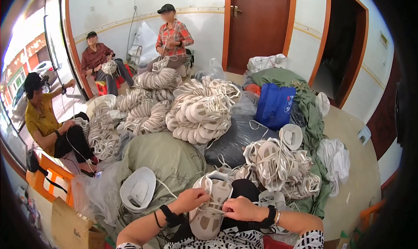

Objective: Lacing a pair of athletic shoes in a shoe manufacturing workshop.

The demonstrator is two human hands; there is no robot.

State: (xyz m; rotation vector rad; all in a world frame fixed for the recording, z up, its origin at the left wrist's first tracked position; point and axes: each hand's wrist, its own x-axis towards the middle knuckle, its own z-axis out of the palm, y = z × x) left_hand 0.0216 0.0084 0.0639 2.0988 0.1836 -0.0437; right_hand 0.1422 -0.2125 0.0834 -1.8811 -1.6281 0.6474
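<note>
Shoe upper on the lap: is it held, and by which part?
The shoe upper is held at its lacing: right hand pinches the lace; left hand closes at the left edge, on lace or upper unclear.

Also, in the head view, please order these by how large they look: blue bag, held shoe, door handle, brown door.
1. Brown door
2. Blue bag and held shoe: unsure, because the shoe is nearer the camera and partly covered
3. Door handle

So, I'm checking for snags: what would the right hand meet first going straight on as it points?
The beige-and-white shoe upper: the right hand has its fingertips at the upper's laced front, though depth there is hard to judge.
</note>
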